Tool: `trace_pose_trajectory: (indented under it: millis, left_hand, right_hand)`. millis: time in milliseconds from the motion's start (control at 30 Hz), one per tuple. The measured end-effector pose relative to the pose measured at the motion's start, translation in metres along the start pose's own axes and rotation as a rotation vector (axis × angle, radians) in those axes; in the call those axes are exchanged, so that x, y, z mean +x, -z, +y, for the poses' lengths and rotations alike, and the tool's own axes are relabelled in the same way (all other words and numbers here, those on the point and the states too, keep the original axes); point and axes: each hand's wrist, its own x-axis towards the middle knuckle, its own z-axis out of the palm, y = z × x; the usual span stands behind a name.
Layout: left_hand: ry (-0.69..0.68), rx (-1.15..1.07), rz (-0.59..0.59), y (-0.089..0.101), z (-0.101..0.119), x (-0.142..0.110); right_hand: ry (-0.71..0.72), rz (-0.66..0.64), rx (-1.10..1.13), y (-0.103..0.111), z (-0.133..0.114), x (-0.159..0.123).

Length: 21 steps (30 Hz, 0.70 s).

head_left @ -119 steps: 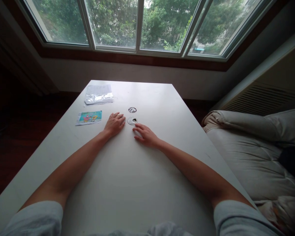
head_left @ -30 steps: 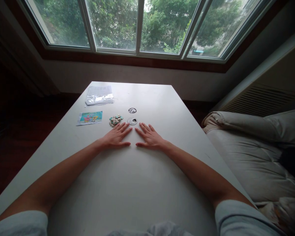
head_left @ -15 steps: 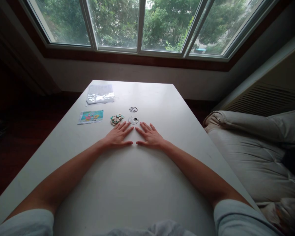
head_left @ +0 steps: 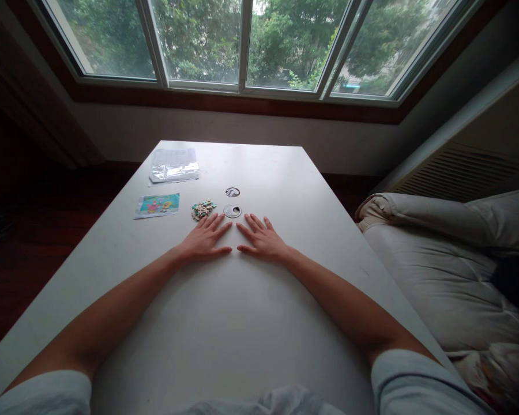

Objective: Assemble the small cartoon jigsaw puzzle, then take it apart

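My left hand [head_left: 205,238] lies flat on the white table [head_left: 237,328], fingers spread, holding nothing. Just beyond its fingertips is a small heap of jigsaw puzzle pieces [head_left: 203,209]. My right hand [head_left: 263,237] rests palm down beside it, also open and bare, with a narrow gap between the two. Past the fingertips, between both hands, a round black-and-white disc [head_left: 232,211] lies on the tabletop, with a second, smaller-looking round disc [head_left: 232,192] farther back. A colourful cartoon picture sheet [head_left: 157,205] lies to the left of the pieces.
Clear plastic sleeves or papers [head_left: 174,165] lie at the table's far left corner. A light padded sofa [head_left: 441,276] stands along the right side. Beyond the far edge are a wall and a wide window [head_left: 242,89].
The whole view has shifted very slightly, so everything appears a little farther left. Both hands stay flat in the same place on the table.
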Motion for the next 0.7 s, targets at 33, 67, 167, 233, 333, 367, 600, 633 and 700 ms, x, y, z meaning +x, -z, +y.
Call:
trace_pose_trajectory:
  millis: [33, 67, 167, 233, 333, 367, 600, 633, 700]
  left_hand:
    - [0.0, 0.0, 0.002, 0.0003, 0.0001, -0.0001]
    - [0.0, 0.0, 0.004, 0.0005, 0.0003, -0.0002]
    - [0.007, 0.003, 0.003, 0.0009, 0.0007, -0.0003]
    - [0.009, 0.004, 0.0, 0.0009, 0.001, -0.0001]
    - [0.005, 0.004, 0.002, 0.0007, 0.0012, 0.0001]
    - [0.004, 0.003, 0.003, 0.0006, 0.0012, 0.0001]
    - [0.009, -0.007, -0.001, 0.0006, -0.0001, -0.0005]
    - [0.007, -0.008, -0.002, 0.0006, -0.0004, -0.0006]
    - [0.003, -0.011, -0.004, 0.0005, -0.0009, -0.0008]
  right_hand:
    - [0.001, 0.003, 0.003, 0.0005, 0.0, -0.0002]
    - [0.005, 0.003, 0.005, 0.001, 0.0, -0.0005]
    - [0.024, 0.002, 0.01, 0.0027, 0.0, -0.0018]
    - [0.029, 0.003, 0.012, 0.0035, 0.0, -0.0029]
    - [0.024, 0.01, 0.015, 0.0043, 0.0, -0.0041]
    - [0.023, 0.011, 0.015, 0.0046, -0.0002, -0.0043]
    - [0.011, 0.01, 0.005, 0.0062, -0.0019, -0.0037]
    - [0.01, 0.01, 0.001, 0.0061, -0.002, -0.0034]
    - [0.006, 0.006, -0.005, 0.0057, -0.0021, -0.0029]
